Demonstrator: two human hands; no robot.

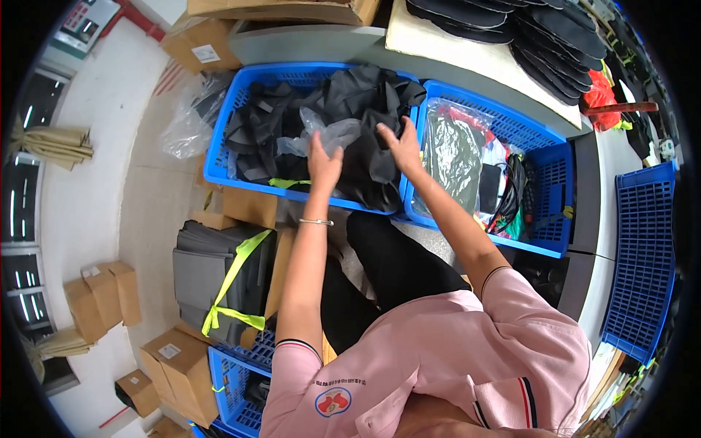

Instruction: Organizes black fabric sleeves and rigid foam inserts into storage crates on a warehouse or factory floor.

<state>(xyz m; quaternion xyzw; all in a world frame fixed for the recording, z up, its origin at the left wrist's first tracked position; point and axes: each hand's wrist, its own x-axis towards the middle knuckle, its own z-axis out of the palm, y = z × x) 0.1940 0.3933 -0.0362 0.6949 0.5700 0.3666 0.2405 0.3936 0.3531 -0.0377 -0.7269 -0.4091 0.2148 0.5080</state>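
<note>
In front of me is a blue plastic crate heaped with crumpled black fabric. A crumpled piece of clear plastic film lies on the fabric near the middle. My left hand is over the near part of the crate, right at the film, thumb and fingers apart; whether it touches the film is unclear. Over the crate's right end, my right hand is spread beside the black fabric, with nothing visible in its grasp. A yellow-green strip lies along the crate's near side.
A second blue crate adjoins on the right, holding a plastic-wrapped dark green package and cables. Tied dark sheets stand left of my legs. Stacked black pieces lie on the far table. Cardboard boxes stand left.
</note>
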